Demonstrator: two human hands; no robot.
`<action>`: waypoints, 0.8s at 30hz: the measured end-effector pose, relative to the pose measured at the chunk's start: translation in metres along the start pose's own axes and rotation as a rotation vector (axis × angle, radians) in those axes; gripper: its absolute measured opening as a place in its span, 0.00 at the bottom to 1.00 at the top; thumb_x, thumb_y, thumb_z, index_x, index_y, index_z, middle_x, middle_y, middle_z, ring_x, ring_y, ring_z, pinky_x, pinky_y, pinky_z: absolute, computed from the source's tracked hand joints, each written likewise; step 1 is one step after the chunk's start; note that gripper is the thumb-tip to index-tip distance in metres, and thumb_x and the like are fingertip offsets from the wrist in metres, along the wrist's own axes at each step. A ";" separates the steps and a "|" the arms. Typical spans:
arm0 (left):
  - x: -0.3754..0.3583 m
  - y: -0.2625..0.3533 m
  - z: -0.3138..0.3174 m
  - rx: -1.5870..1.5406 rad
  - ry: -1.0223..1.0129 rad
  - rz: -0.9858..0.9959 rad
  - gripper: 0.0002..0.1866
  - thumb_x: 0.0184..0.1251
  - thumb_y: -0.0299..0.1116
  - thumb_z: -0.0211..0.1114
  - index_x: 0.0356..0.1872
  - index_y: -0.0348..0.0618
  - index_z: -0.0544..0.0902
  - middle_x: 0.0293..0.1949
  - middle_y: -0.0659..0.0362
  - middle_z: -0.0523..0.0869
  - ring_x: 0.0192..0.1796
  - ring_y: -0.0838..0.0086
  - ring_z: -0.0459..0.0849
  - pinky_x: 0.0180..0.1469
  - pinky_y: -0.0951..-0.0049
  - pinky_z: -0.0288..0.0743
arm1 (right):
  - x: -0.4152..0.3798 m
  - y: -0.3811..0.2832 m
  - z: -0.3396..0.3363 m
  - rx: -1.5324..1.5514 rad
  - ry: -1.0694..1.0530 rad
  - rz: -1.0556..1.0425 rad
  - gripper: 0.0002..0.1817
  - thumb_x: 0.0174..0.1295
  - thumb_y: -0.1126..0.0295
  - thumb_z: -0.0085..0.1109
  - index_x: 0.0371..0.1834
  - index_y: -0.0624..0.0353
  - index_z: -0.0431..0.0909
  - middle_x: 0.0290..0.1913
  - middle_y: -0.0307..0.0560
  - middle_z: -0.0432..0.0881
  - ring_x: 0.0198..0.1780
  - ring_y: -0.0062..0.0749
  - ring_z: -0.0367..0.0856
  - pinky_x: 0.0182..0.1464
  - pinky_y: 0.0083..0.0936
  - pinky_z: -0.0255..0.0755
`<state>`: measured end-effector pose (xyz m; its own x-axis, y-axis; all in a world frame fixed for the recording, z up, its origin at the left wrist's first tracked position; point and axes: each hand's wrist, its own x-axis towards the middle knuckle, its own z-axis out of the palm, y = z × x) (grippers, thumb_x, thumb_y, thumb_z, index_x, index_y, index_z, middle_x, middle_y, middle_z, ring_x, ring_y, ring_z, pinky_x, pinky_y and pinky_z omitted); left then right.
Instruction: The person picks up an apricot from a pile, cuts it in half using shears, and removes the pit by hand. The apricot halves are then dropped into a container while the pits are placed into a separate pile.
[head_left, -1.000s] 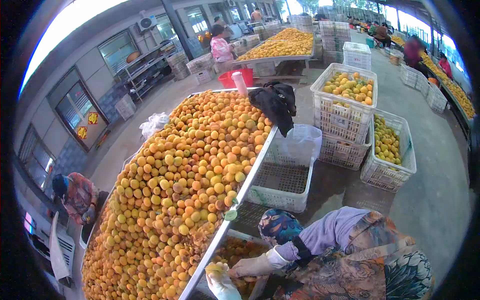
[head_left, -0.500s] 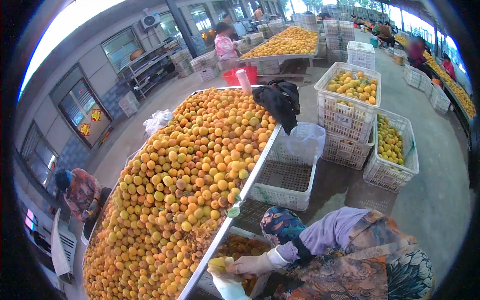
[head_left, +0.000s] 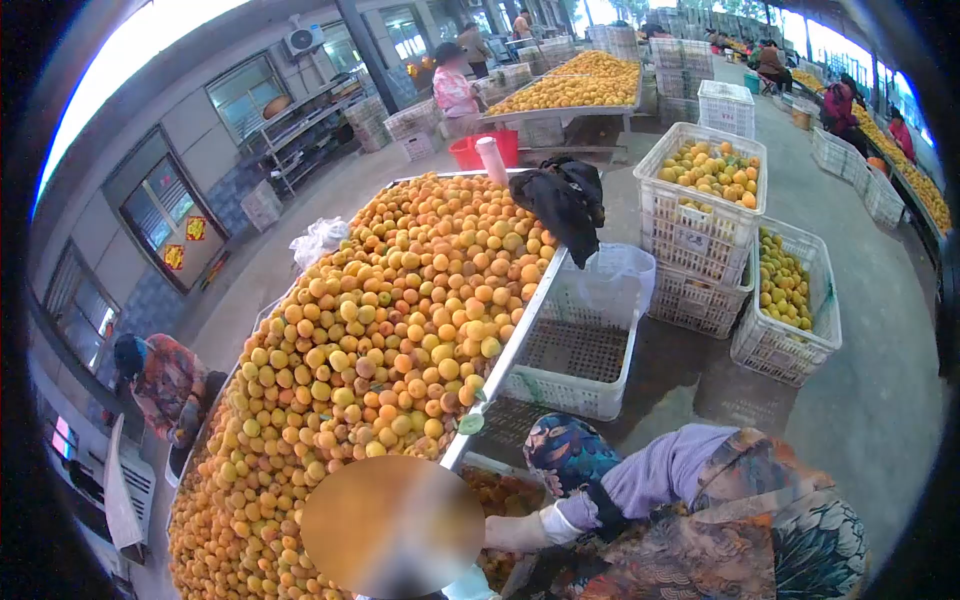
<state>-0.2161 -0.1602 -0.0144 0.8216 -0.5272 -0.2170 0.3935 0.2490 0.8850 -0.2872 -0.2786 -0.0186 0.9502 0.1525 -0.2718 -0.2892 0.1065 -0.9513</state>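
A heap of apricots [head_left: 370,340], orange and yellow, covers the long sorting table [head_left: 515,350] in front of me. My right hand [head_left: 512,533], in a pale glove, reaches leftward near the table's metal edge. Its fingers run into a blurred oval patch and cannot be made out. That same patch hides my left hand; only its pale blue-white cuff [head_left: 470,584] shows below. Whatever either hand holds is hidden. Under my right forearm stands a crate of darker fruit [head_left: 503,490], partly covered. A green leaf [head_left: 470,424] lies on the table edge.
Beyond the edge sits a white crate [head_left: 570,385] with a plastic bag. Stacked crates [head_left: 697,235] of apricots and another filled crate [head_left: 785,300] stand right. A black garment [head_left: 562,205] and pink bottle [head_left: 491,160] rest at the table's far end. A co-worker [head_left: 165,390] sits left.
Half a second ago both hands met around a yellow-green apricot by the table edge. Now the blurred patch covers that area and the left hand. My right forearm has barely moved.
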 end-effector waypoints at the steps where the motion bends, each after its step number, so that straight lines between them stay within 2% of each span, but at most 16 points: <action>1: -0.003 0.006 0.010 -0.088 -0.036 -0.007 0.24 0.70 0.53 0.48 0.46 0.39 0.75 0.39 0.53 0.82 0.44 0.62 0.81 0.52 0.65 0.74 | 0.020 0.026 0.008 0.032 0.112 -0.138 0.27 0.65 0.41 0.41 0.34 0.56 0.74 0.18 0.35 0.67 0.20 0.21 0.65 0.21 0.21 0.59; 2: -0.007 0.010 0.015 -0.173 -0.067 -0.014 0.25 0.69 0.54 0.49 0.45 0.40 0.75 0.38 0.52 0.83 0.44 0.62 0.82 0.52 0.64 0.75 | 0.036 0.054 0.014 0.068 0.221 -0.274 0.27 0.65 0.41 0.41 0.34 0.56 0.74 0.18 0.35 0.68 0.19 0.22 0.65 0.21 0.21 0.59; 3: -0.009 0.012 0.016 -0.171 -0.062 -0.015 0.25 0.69 0.54 0.49 0.45 0.40 0.75 0.38 0.52 0.83 0.44 0.62 0.82 0.52 0.64 0.75 | 0.029 0.044 0.015 0.072 0.217 -0.273 0.27 0.65 0.41 0.41 0.34 0.56 0.74 0.18 0.35 0.68 0.19 0.22 0.65 0.21 0.21 0.59; 5: -0.009 0.015 0.021 -0.204 0.068 -0.108 0.25 0.68 0.55 0.48 0.45 0.41 0.76 0.39 0.53 0.83 0.44 0.62 0.82 0.52 0.64 0.75 | 0.002 0.005 0.007 0.094 0.115 0.010 0.28 0.64 0.39 0.42 0.34 0.57 0.74 0.20 0.35 0.69 0.20 0.22 0.66 0.21 0.21 0.59; 9: -0.009 0.009 0.018 -0.244 -0.012 -0.076 0.25 0.69 0.55 0.48 0.46 0.42 0.76 0.40 0.55 0.83 0.45 0.62 0.81 0.50 0.64 0.75 | -0.003 -0.006 -0.004 0.055 0.061 0.006 0.29 0.63 0.37 0.42 0.33 0.55 0.74 0.21 0.35 0.69 0.20 0.20 0.65 0.20 0.19 0.58; 11: 0.000 -0.001 0.005 0.083 0.013 0.059 0.24 0.70 0.54 0.47 0.47 0.42 0.75 0.42 0.55 0.82 0.47 0.63 0.80 0.50 0.64 0.75 | -0.005 -0.015 -0.005 0.124 0.014 0.206 0.30 0.62 0.35 0.41 0.33 0.53 0.74 0.20 0.33 0.67 0.18 0.18 0.63 0.19 0.19 0.57; 12: 0.001 -0.003 0.004 0.083 0.013 0.059 0.24 0.70 0.54 0.47 0.47 0.42 0.75 0.42 0.55 0.82 0.47 0.63 0.80 0.50 0.64 0.75 | -0.002 -0.009 -0.004 0.130 0.015 0.159 0.29 0.62 0.35 0.41 0.34 0.51 0.74 0.18 0.31 0.65 0.16 0.18 0.60 0.17 0.19 0.54; 16: -0.005 0.004 0.016 -0.121 -0.030 -0.044 0.25 0.70 0.55 0.46 0.45 0.43 0.76 0.39 0.56 0.82 0.43 0.64 0.80 0.49 0.64 0.75 | -0.003 -0.002 0.006 0.196 0.047 0.116 0.27 0.63 0.38 0.43 0.35 0.51 0.74 0.19 0.31 0.67 0.16 0.17 0.61 0.17 0.18 0.54; 18: -0.008 0.008 0.020 -0.166 -0.029 -0.058 0.25 0.70 0.56 0.46 0.44 0.43 0.76 0.37 0.56 0.82 0.41 0.64 0.80 0.49 0.64 0.75 | -0.016 -0.024 0.015 0.267 0.078 -0.317 0.29 0.61 0.35 0.43 0.38 0.52 0.73 0.19 0.34 0.71 0.15 0.22 0.66 0.16 0.20 0.62; 20: -0.006 0.006 0.017 -0.187 -0.033 -0.120 0.26 0.69 0.58 0.45 0.43 0.43 0.76 0.35 0.56 0.81 0.39 0.64 0.79 0.48 0.64 0.75 | 0.012 0.021 0.018 0.271 0.109 -0.311 0.26 0.62 0.39 0.44 0.38 0.52 0.73 0.20 0.33 0.71 0.16 0.19 0.66 0.16 0.18 0.62; 22: -0.004 0.001 0.009 -0.205 -0.077 -0.129 0.27 0.68 0.58 0.46 0.44 0.43 0.77 0.36 0.55 0.82 0.39 0.63 0.80 0.48 0.63 0.75 | 0.023 0.035 0.016 0.265 0.139 -0.306 0.23 0.63 0.42 0.46 0.38 0.51 0.74 0.20 0.31 0.71 0.17 0.17 0.66 0.17 0.16 0.61; 24: 0.005 -0.009 0.000 -0.278 -0.173 -0.096 0.26 0.67 0.57 0.49 0.47 0.43 0.75 0.38 0.55 0.81 0.42 0.64 0.79 0.49 0.64 0.74 | 0.017 0.030 0.010 0.350 0.017 0.063 0.20 0.65 0.45 0.46 0.36 0.50 0.75 0.19 0.28 0.68 0.21 0.16 0.65 0.21 0.17 0.59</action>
<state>-0.2153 -0.1653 -0.0238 0.7025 -0.6830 -0.2000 0.5828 0.3908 0.7125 -0.2805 -0.2633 -0.0507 0.9303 0.1533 -0.3332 -0.3665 0.4281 -0.8261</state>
